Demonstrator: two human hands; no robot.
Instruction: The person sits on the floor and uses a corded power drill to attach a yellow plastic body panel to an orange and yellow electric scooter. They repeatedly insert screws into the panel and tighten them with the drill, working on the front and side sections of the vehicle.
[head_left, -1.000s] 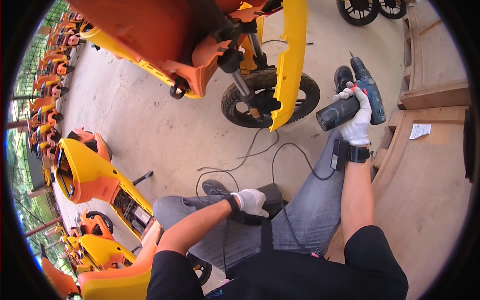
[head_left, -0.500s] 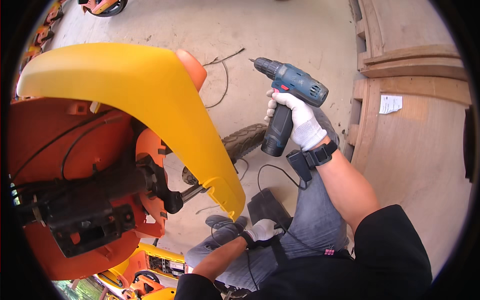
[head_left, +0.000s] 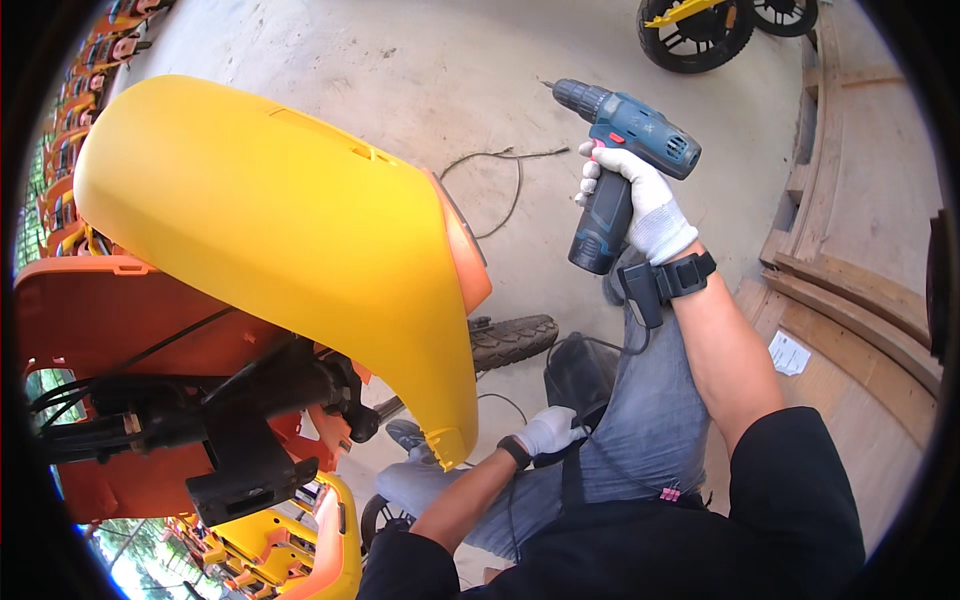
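My right hand (head_left: 640, 195), in a white knit glove, is wrapped round the grip of a blue and black cordless drill (head_left: 640, 135). The drill is raised over the floor, its bit pointing to the upper left. Low in the middle, my left hand (head_left: 550, 430), gloved too, is at the edge of a black pouch (head_left: 582, 375) by my thigh. Its fingers are curled and partly hidden, and what they hold cannot be made out. To the left stands a vehicle with a large curved yellow fender (head_left: 290, 220) and an orange shell (head_left: 140, 320), apart from both hands.
A black tyre (head_left: 515, 342) shows behind the fender. A dark cable (head_left: 518, 185) lies on the concrete floor. Wooden pallets and boards (head_left: 850, 300) line the right side. Another wheel (head_left: 697, 40) stands at the top; more orange and yellow vehicles (head_left: 75, 140) fill the far left.
The view has shifted, so more of the fender's top and the far wheels show. The drill stays raised in my right hand; my left hand remains at the pouch.
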